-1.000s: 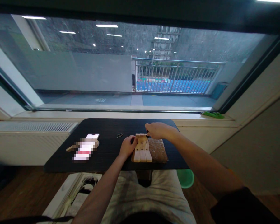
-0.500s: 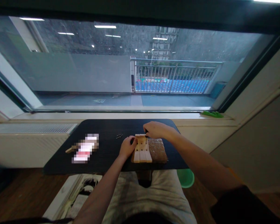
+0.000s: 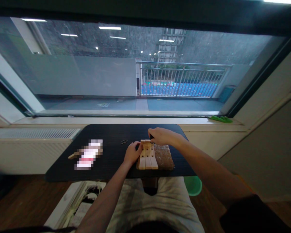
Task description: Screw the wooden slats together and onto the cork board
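The window (image 3: 87, 77) fills the far side, and the dark tabletop (image 3: 106, 169) stands in front of it. Against the picture from a second ago, the tabletop's near edge sits slightly lower in view; against the one half a second ago, the scene is almost unchanged.

A brown pad (image 3: 164, 157) lies near the tabletop's near edge, right of the middle. The phone (image 3: 88, 157), blurred over, rests toward the left edge beside a wooden stick (image 3: 72, 156), and both have kept their places.

The right hand (image 3: 161, 136) is above the far end of the wooden piece, its fingers closed around the tool's handle. Since a second ago it has shifted a little to the left; the change over the last half second is very slight.

The left hand (image 3: 132, 153) has stayed put, fingers bent against the left edge of the wooden piece; whether they pinch it or only press cannot be told.

The wooden piece (image 3: 147, 158), pale and made of three strips with holes, lies on the brown pad near the near edge and has not moved along it.

The tool (image 3: 152, 137) has a dark handle mostly hidden by the right hand; its thin shaft points down at the right strip. Its handle has drifted slightly left with the hand.

The screws (image 3: 124, 141), too small to make out well, lie untouched left of the wooden piece, toward the far edge.
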Action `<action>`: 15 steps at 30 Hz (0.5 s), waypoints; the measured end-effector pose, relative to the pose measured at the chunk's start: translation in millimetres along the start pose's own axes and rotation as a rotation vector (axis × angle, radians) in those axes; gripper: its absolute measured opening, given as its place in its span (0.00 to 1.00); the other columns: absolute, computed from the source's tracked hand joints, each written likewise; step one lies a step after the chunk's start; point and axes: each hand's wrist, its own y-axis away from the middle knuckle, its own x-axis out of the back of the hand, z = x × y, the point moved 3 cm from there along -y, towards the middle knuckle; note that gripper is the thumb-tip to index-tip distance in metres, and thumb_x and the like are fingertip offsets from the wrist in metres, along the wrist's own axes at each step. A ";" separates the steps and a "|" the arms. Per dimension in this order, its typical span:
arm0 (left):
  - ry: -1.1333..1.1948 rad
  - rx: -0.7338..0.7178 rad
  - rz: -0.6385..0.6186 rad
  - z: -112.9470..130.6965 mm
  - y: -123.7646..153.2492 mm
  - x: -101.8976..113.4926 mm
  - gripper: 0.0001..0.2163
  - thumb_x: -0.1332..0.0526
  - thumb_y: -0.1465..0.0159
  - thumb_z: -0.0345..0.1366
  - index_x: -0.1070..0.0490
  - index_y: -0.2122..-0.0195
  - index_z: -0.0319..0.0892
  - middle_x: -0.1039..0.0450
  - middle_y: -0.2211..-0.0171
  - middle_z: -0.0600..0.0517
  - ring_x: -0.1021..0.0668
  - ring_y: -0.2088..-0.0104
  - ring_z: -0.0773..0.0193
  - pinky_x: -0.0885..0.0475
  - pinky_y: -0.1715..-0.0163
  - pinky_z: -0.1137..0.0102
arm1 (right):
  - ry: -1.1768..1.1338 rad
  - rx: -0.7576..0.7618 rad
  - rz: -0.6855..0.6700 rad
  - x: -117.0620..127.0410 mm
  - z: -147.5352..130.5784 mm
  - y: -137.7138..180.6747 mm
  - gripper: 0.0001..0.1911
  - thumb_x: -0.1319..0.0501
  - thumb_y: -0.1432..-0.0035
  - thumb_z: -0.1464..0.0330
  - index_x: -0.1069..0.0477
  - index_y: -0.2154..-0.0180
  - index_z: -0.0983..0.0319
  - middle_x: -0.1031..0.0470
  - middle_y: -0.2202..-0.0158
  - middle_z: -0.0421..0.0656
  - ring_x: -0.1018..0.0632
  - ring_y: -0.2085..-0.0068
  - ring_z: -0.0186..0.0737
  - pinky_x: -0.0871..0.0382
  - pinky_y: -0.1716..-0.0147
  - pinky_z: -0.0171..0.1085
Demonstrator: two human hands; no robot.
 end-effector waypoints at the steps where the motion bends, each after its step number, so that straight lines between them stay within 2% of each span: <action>1: 0.003 -0.001 -0.002 0.0 0.1 0.1 0.13 0.47 0.35 0.44 0.26 0.62 0.43 0.22 0.61 0.48 0.23 0.59 0.58 0.30 0.58 0.65 | -0.002 0.003 0.000 -0.5 0.5 -0.4 0.11 0.44 0.40 0.70 0.30 0.55 0.65 0.22 0.57 0.50 0.22 0.57 0.44 0.38 0.67 0.35; 6: 0.007 -0.002 -0.007 0.5 0.2 0.6 0.12 0.47 0.35 0.43 0.27 0.62 0.44 0.23 0.62 0.49 0.23 0.59 0.58 0.30 0.58 0.66 | -0.009 -0.006 -0.007 -2.5 2.1 -1.5 0.12 0.44 0.40 0.68 0.29 0.55 0.65 0.21 0.57 0.51 0.22 0.57 0.45 0.37 0.68 0.35; 15: -0.030 0.003 0.013 0.7 -0.4 0.7 0.11 0.46 0.36 0.42 0.27 0.64 0.44 0.22 0.63 0.49 0.23 0.61 0.59 0.30 0.60 0.66 | 0.005 -0.046 -0.027 -1.2 2.5 0.3 0.14 0.43 0.39 0.67 0.29 0.54 0.67 0.22 0.55 0.54 0.22 0.54 0.47 0.34 0.63 0.36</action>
